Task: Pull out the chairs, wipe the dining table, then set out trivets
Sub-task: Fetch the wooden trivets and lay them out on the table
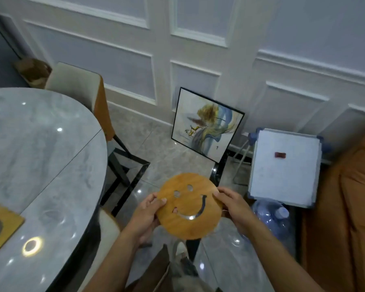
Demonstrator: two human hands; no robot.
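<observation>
Head view: a round wooden smiley trivet [190,216] is held level over the floor [167,157], just right of the grey marble desk [40,154]; the left hand [145,216] pinches its left rim, thumb on top; the right hand [234,206] pinches the right rim, fingers [227,191] curled round the edge; a square trivet [4,216] lies flat on the desk's near left; a chair [76,85] stands beside the far edge.

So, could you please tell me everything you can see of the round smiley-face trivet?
The smiley-face trivet is a round, flat disc that looks like light wood, with two eye holes and a curved smile cut through. It is held tilted above the floor, right of the dining table, apart from it. The left hand and right hand grip its opposite edges.
</observation>
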